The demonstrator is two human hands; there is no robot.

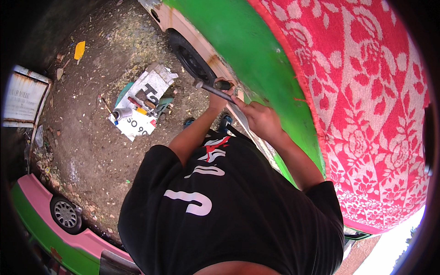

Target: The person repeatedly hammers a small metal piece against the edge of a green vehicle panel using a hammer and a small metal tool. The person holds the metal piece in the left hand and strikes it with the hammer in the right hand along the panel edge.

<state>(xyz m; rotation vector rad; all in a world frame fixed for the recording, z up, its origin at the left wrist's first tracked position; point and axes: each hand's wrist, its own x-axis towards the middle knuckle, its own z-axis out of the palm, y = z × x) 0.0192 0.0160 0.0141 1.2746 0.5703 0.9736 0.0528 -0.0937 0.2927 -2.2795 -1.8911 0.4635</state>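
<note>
My right hand (263,120) is closed round the near end of a hammer (215,92), which shows as a grey shaft with a small knobbed end pointing left. Beyond the shaft, my left hand (220,100) grips a dark rounded block (222,85); the shaft crosses in front of that hand and hides part of it. Both hands are close together beside the lower side of a green and pale pink car (256,50), just behind its black wheel (190,57). Whether the hammer touches the block, I cannot tell.
A red and white floral cloth (357,91) covers the car's upper part on the right. On the dirt ground to the left, a white printed sheet (133,126) bears several tools and a spray can (123,113). Another pink and green car (68,233) stands at lower left.
</note>
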